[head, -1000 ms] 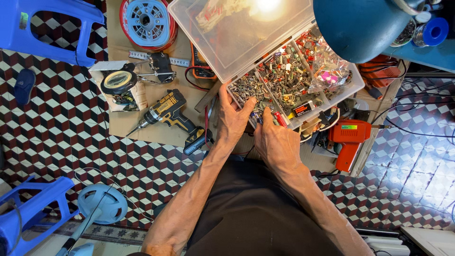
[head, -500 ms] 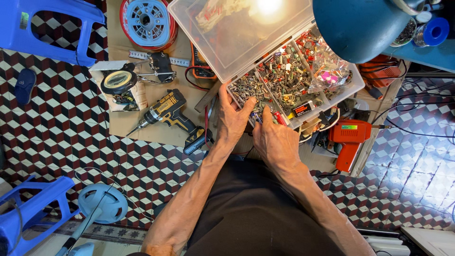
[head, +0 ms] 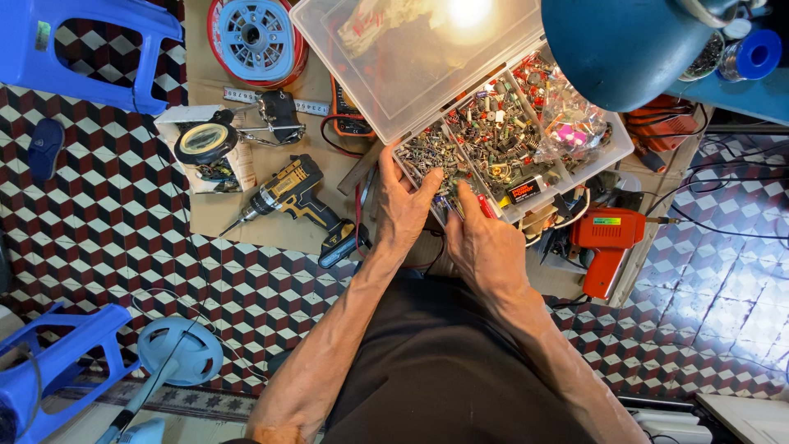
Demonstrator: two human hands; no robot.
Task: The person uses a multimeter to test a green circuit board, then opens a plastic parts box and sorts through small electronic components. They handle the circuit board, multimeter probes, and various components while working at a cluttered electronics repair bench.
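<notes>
- The clear plastic box sits at the top middle, lid up — its little square bins are full of tiny metal and colour bits.
- Left hand lies on the box's near-left corner, fingers spread apart over the bits.
- Right hand sits just beside it, fingers together at the near edge; a grip cannot be told.
- Smooth yellow drill on flat brown cardboard to the left — some bare room there.
- Orange gun-shaped tool crowds the right.
</notes>
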